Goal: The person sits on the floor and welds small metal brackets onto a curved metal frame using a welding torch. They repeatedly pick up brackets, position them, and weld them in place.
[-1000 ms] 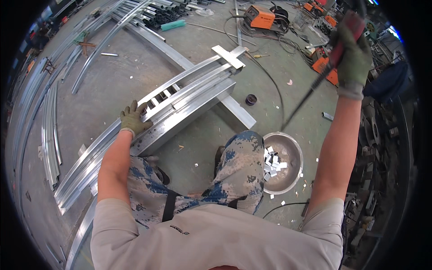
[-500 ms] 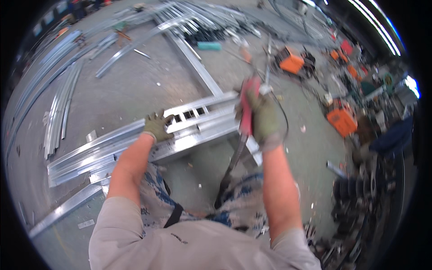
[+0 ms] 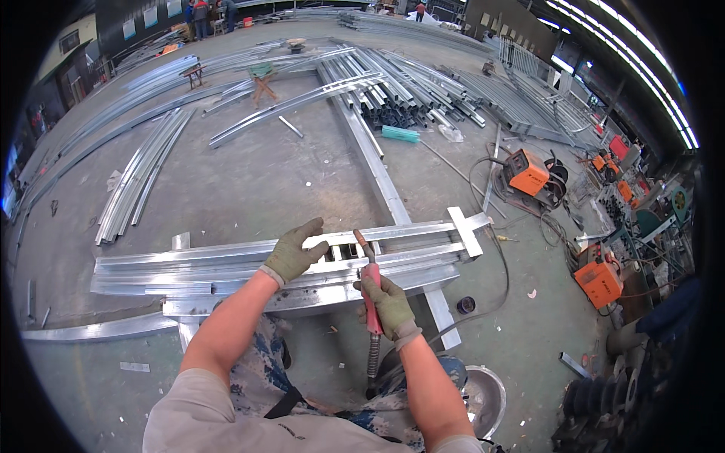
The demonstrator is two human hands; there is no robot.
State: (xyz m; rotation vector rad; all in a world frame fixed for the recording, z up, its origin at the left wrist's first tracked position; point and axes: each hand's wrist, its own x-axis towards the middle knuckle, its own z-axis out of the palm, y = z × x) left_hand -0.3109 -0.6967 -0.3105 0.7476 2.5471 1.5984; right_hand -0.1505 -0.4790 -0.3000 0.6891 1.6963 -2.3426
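Note:
My right hand [image 3: 389, 306], in an olive work glove, grips the red handle of a welding torch [image 3: 371, 298]. The torch's bent copper-coloured neck points up and away over a long stack of shiny metal profiles [image 3: 211, 260] lying crosswise before me. Trailing from the handle toward my lap is its ribbed black cable [image 3: 373, 355]. Gloved the same way, my left hand [image 3: 296, 253] is held over the stack with fingers and thumb apart, nothing in it. Between both hands sit short cross-pieces [image 3: 336, 253] with square dark gaps.
Orange welding machines [image 3: 526, 172] stand at the right, cables on the floor. A long metal beam [image 3: 370, 158] runs away from the stack toward piled profiles [image 3: 408, 83]. By my right knee stands a round metal basin [image 3: 491, 400]. A small dark can [image 3: 466, 305] is beyond it.
My right hand has come down and nearer with the torch, now tilted over the stack. My left hand has lifted off the profiles and moved right. The head view has shifted, showing more background.

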